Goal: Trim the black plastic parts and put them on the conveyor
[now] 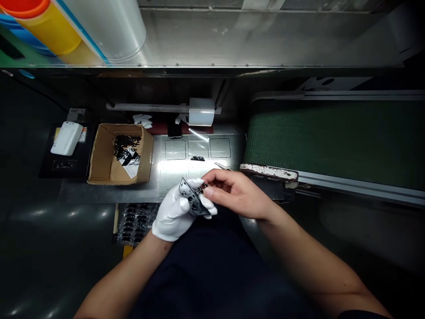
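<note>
The head camera faces forward, down at the fingers point(219, 176).

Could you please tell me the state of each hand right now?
Left hand, in a white glove: closed, holding a thin black-and-grey part.
Right hand, bare: closed, pinching a small dark piece beside that part.

The gloved left hand point(174, 210) holds a dark panel point(194, 200) beside right-hand fingers point(214, 194).

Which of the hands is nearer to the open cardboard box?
Left: the gloved left hand, holding a dark part, is to the right of the cardboard box; the bare right hand is farther right, beyond the left.
</note>
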{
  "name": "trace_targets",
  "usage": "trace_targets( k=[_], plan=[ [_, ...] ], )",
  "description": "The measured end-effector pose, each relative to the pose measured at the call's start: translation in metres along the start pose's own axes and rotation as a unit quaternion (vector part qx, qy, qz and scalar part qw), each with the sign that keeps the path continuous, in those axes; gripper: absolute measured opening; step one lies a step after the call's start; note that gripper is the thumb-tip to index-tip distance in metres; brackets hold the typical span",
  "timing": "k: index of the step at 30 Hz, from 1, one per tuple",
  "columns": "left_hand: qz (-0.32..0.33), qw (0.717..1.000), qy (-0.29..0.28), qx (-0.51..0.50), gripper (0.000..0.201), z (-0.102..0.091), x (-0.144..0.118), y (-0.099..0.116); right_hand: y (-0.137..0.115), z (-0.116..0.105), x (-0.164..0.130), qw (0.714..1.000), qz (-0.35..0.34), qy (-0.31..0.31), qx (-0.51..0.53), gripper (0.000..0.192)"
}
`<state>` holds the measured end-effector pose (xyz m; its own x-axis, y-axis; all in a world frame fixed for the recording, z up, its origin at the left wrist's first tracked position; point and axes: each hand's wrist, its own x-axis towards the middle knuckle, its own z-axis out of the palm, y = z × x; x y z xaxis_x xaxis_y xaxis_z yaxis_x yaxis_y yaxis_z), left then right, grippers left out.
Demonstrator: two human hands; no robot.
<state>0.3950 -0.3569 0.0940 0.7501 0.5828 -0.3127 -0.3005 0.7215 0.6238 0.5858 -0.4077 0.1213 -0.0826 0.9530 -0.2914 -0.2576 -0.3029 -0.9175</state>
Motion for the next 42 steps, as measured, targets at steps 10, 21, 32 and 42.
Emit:
trace_targets(
  k=[10, 21, 32, 42],
  plan=[
    [0.022, 0.977, 0.106, 0.185, 0.042, -0.022, -0.016, 0.027, 0.011, 0.026, 0.013, 0.915, -0.211, 0.055, -0.340, 0.004],
    [0.033, 0.987, 0.157, 0.026, 0.050, -0.082, -0.047, 0.059, 0.018, 0.071, 0.113, 0.962, 0.007, -0.213, -0.171, 0.027],
    [0.158, 0.946, 0.262, -0.103, 0.047, -0.132, -0.118, 0.081, 0.065, 0.149, 0.292, 0.856, -0.190, -0.078, -0.474, 0.032],
    [0.027, 0.984, 0.172, -0.041, 0.036, -0.125, -0.066, 0.075, 0.177, 0.009, 0.115, 0.833, 0.067, 0.188, -0.515, 0.025]
  ],
)
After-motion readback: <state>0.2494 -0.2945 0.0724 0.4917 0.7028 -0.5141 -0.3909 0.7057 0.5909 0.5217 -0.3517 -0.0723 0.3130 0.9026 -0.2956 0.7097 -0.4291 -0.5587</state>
